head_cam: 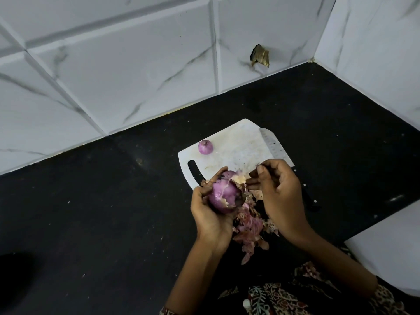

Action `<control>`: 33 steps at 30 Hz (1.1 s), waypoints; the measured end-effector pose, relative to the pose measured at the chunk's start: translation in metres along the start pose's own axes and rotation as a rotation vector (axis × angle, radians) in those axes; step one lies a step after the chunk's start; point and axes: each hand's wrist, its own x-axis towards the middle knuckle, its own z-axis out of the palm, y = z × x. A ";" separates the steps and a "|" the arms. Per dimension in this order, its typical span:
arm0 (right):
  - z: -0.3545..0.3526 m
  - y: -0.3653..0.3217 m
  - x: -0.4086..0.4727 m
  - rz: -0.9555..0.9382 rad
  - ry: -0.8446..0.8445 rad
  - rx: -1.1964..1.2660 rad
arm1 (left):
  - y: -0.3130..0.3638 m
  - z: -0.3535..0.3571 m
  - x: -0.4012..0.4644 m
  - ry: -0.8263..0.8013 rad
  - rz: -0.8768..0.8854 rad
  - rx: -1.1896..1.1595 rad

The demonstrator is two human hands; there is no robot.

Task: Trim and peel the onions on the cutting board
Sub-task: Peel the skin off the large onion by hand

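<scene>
My left hand (208, 212) cups a purple onion (223, 193) above the near edge of the white cutting board (238, 146); part of its skin is off. My right hand (280, 192) pinches a strip of dry papery skin (241, 179) at the onion's top. A smaller peeled purple onion (205, 147) sits at the board's far left corner. A heap of loose onion skins (248, 226) lies below and between my hands. The cleaver (273, 146) rests along the board's right edge, its dark handle partly hidden behind my right hand.
The board lies on a black counter (102, 212) that meets white marbled wall tiles (113, 76) behind and on the right. A broken hole (259, 56) shows in the back wall. A white surface (391, 253) stands at the lower right.
</scene>
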 end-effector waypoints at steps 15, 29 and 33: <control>-0.008 -0.012 0.002 -0.032 -0.329 -0.121 | -0.002 -0.004 0.006 -0.079 0.059 0.139; -0.015 0.007 0.015 0.021 -0.251 -0.361 | 0.001 -0.003 0.003 -0.107 -0.038 0.017; -0.014 -0.002 0.012 -0.128 -0.278 -0.315 | 0.000 -0.003 0.003 -0.129 -0.023 0.099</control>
